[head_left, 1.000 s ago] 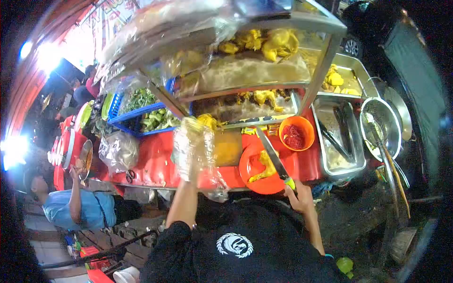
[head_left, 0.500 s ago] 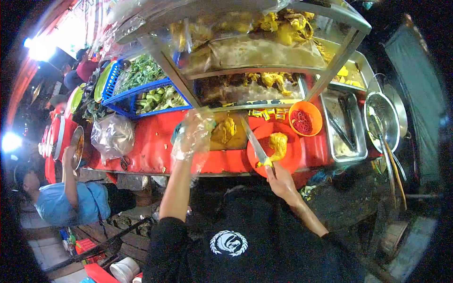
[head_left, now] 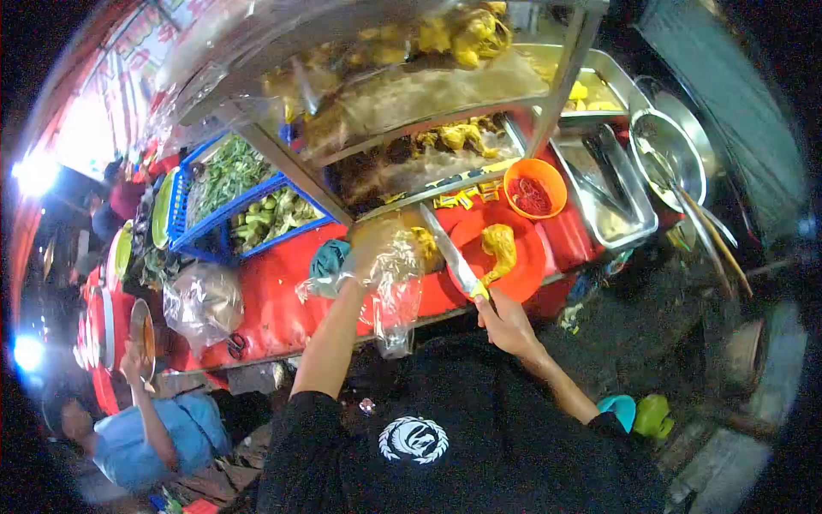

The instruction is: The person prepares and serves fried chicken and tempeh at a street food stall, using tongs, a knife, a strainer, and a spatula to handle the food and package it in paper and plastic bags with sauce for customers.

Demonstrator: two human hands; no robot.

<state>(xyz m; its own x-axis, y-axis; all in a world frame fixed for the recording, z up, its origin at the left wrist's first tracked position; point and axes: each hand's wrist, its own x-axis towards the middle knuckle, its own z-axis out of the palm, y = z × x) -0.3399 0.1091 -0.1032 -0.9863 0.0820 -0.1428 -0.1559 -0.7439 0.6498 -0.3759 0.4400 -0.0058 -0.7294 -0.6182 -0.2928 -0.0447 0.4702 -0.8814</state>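
Note:
My right hand (head_left: pixel 509 327) is wrapped around the yellow handle of a long knife (head_left: pixel 451 254), its blade pointing up and away over the left rim of a red plate (head_left: pixel 536 267). A yellow chicken piece (head_left: pixel 499 248) lies on that plate. Clear plastic (head_left: pixel 396 313) covers my left hand (head_left: pixel 378 248) and hangs loosely below it. This hand is over the cutting board, right at another yellow chicken piece (head_left: pixel 425 247); blur and plastic hide its fingers. A teal cloth (head_left: pixel 330 259) lies just left of my left wrist.
Behind stands a display case (head_left: pixel 411 171) with chicken. An orange bowl (head_left: pixel 536 188) of red shreds, small yellow packets (head_left: pixel 467 197) and a metal tray (head_left: pixel 616 227) are to the right. Blue baskets (head_left: pixel 205 236) of greens, a plastic bag (head_left: pixel 203 300) and scissors (head_left: pixel 236 345) are left. A person (head_left: pixel 163 433) holds a pan.
My left hand has moved right, from beside the teal cloth to the chicken piece on the board. The knife stays in my right hand. The whole view has turned and shifted.

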